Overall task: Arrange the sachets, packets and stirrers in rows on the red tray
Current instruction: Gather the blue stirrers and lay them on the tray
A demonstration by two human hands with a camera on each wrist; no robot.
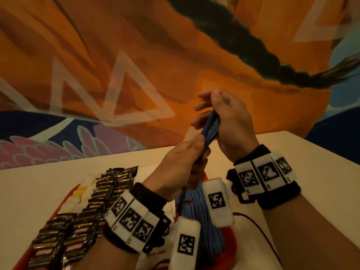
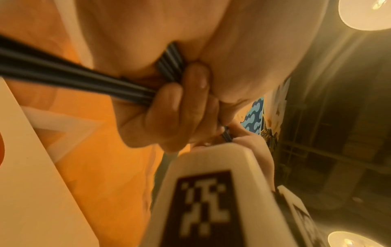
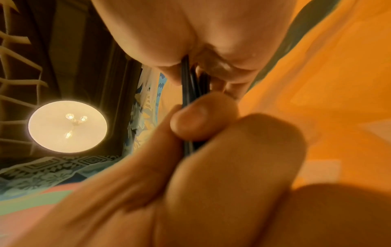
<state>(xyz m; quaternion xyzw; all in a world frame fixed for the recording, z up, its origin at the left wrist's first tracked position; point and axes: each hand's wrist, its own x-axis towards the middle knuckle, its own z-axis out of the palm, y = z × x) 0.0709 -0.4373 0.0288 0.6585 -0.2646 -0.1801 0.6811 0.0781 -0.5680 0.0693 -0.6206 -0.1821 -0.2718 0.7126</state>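
Clutching one bundle of stirrers (image 1: 211,124), left hand (image 1: 179,166) and right hand (image 1: 229,121) each clamp an end.

Black wristbands (image 1: 266,197), white blocks with black-and-white square codes (image 1: 132,219), thin dark cable (image 1: 259,230)

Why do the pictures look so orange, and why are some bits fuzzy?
Warm lamps glare in both wrist views, tinting everything orange. Left wrist view: the stirrers and tag are blurred. Right wrist view: the near fingers are out of focus. Head view: edges bend.
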